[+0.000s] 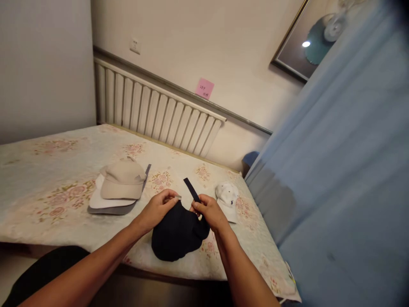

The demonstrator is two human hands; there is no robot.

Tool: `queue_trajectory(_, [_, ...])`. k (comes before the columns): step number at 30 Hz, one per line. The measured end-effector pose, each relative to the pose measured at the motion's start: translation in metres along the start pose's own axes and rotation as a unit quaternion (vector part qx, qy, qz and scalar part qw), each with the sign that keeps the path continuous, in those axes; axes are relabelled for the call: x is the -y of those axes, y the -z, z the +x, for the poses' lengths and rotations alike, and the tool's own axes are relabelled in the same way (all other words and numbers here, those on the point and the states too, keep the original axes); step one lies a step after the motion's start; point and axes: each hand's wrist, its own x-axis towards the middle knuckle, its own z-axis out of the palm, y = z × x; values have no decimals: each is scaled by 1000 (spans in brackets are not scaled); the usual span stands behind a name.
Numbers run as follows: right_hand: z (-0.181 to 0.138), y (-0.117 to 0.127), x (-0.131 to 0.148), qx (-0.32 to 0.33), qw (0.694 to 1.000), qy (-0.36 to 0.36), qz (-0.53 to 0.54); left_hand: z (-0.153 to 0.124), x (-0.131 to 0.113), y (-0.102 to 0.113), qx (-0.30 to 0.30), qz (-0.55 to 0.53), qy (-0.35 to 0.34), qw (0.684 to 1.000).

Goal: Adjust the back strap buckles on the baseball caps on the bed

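A dark navy cap (177, 233) lies at the near edge of the bed, its back facing away from me. My left hand (159, 207) pinches the back of the cap near its metal buckle. My right hand (209, 212) is closed on the cap's adjustment strap (191, 189), which sticks up and away from the cap. Both hands meet over the back opening of the cap.
A stack of caps (119, 187), beige on top of white and grey ones, lies to the left. A white cap (227, 199) sits just right of my hands. The flowered bedsheet (47, 179) covers the bed. A radiator (153, 111) runs behind, blue curtain (345, 179) at right.
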Motion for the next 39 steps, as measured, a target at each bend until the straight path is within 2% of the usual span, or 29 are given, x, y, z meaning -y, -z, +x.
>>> queue_trajectory(4, [-3, -8, 1, -31, 998, -3, 61, -6, -2, -11, 7, 38, -63, 997])
queue_trajectory(7, [-7, -17, 2, -23, 998, 4, 57, -9, -3, -18, 0, 71, -101, 992])
queue_trajectory(12, [-14, -26, 3, -24, 996, 12, 82, -16, -2, -23, -18, 88, -103, 991])
queue_trajectory(19, [-18, -24, 8, -4, 995, 12, 97, -21, -2, -21, -3, 93, -110, 990])
queue_trajectory(22, [-16, -12, 12, -8, 993, 9, 119, -20, -3, -16, -6, 37, -80, 996])
queue_trajectory(25, [-14, 7, 15, -42, 986, 25, 157, -17, -4, -8, -25, -35, -29, 999])
queue_trajectory(30, [-15, 33, 17, -91, 971, 33, 219, -11, -2, 5, -43, -146, 14, 988])
queue_trajectory(34, [-18, 34, 17, -76, 968, 37, 237, -12, -3, 6, -45, -212, 21, 976])
queue_trajectory(39, [-20, 23, 18, -39, 969, 20, 242, -16, -3, 5, -35, -233, 32, 971])
